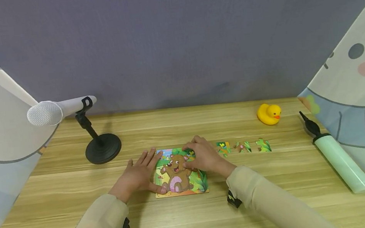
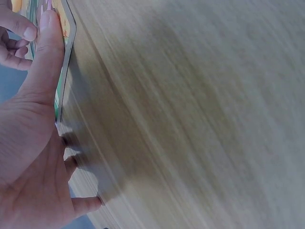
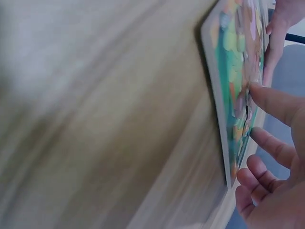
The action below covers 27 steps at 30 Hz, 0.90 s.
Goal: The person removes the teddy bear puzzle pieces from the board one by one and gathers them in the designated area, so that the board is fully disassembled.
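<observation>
A jigsaw puzzle point(image 1: 176, 173) with a brown bear lies flat on the wooden table. My left hand point(image 1: 138, 176) rests at its left edge with fingers spread; the thumb point(image 2: 50, 43) lies on the puzzle's lower left part. Over the upper right part, my right hand point(image 1: 206, 155) has its thumb and index finger bent down on either side of a puzzle piece point(image 3: 246, 113) at the surface. The other fingers curl beside them. From the head view that hand hides part of the puzzle's upper right. Loose puzzle pieces point(image 1: 263, 145) lie in a row to the right.
A white microphone point(image 1: 62, 109) on a black stand point(image 1: 103, 148) is at the back left. Toward the back right sits a yellow rubber duck point(image 1: 269, 114). A pale green hand pump point(image 1: 343, 163) with a black nozzle lies along the right side. A grey partition point(image 1: 173, 45) rises behind the table.
</observation>
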### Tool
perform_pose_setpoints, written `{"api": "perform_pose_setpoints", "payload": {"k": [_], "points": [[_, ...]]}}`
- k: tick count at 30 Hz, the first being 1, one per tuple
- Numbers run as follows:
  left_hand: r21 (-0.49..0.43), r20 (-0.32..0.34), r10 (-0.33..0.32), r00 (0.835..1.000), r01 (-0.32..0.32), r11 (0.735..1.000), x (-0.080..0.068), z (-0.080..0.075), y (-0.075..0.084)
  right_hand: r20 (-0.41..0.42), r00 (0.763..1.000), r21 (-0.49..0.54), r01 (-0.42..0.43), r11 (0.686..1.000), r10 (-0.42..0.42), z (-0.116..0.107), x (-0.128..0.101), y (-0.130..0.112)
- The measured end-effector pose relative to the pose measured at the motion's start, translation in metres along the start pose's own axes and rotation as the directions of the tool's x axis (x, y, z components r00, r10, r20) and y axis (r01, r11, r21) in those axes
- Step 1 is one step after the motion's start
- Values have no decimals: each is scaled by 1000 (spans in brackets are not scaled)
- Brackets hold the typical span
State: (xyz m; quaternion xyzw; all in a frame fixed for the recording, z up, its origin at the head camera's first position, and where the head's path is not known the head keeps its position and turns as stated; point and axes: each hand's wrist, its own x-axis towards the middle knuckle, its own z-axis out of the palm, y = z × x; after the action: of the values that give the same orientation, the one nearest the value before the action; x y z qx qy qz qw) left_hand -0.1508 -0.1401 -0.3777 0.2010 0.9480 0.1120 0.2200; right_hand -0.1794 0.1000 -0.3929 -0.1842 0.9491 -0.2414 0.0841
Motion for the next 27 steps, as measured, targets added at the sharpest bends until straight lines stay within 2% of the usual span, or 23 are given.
{"api": "perform_pose_setpoints", "payload": {"k": [5,10,20,27], "points": [[6,4,-2,1000,2,1000,0,0,0,34,999,50,-26,998,24,-2,6,-2],[11,5,-3,1000,3,1000,0,1,1,33,999,62,-45,997,43,-2,9,-1],[-5,-18,25,1000,-25,1000,-1,1,0,-54,998,-55,-30,998,27,-5,8,10],[2,-12,16,1000,-16,1000,1,2,-1,-19,1000,-89,6,996,-7,-10,9,12]]}}
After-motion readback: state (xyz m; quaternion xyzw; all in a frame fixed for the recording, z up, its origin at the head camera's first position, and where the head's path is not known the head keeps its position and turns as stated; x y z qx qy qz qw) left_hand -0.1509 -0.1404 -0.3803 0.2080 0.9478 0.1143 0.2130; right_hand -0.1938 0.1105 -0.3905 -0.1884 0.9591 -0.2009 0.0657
